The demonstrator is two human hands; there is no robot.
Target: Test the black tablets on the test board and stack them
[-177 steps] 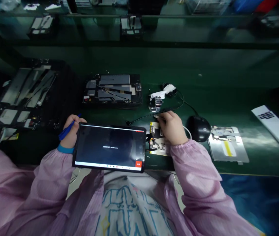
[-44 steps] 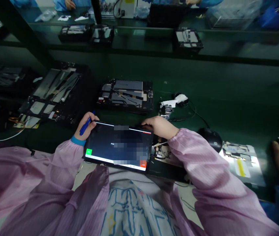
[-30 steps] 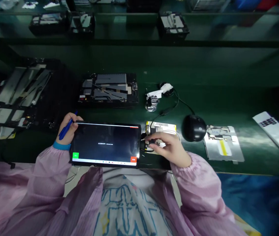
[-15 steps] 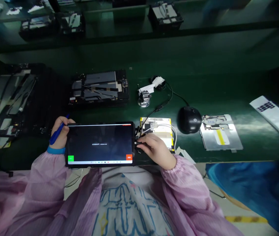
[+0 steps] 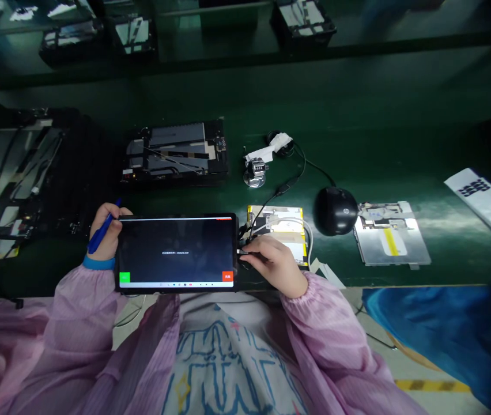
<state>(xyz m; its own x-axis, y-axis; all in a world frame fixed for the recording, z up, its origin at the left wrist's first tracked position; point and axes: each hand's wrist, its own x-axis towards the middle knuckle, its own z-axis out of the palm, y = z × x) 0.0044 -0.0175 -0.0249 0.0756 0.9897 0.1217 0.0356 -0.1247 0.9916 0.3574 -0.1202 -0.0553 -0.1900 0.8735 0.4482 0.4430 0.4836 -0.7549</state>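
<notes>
My left hand (image 5: 108, 245) is closed on the left edge of a tablet (image 5: 176, 239), with a blue pen (image 5: 99, 234) tucked in the same fingers. The tablet's dark screen is lit, showing a line of small text, a green box at lower left and a red one at lower right. At its right edge, the thumb and fingers of my right hand (image 5: 278, 264) pinch a small cable plug (image 5: 242, 251). Whether the plug is fully seated in the tablet, I cannot tell. Behind this hand lies a yellow-edged battery pack (image 5: 278, 213) with a white cable looped over it.
A stack of opened tablets (image 5: 16, 167) stands at far left, another opened unit (image 5: 176, 150) behind my tablet. Beyond it sit a metal tally counter (image 5: 255, 171), a round black speaker (image 5: 336, 211), a metal plate (image 5: 395, 236) and a white strip (image 5: 485, 204). A shelf (image 5: 228, 63) crosses the back.
The view has shifted slightly, moving the shelf items and right-hand things a little to the right. Both hands keep their holds, with the tablet in the same place.
</notes>
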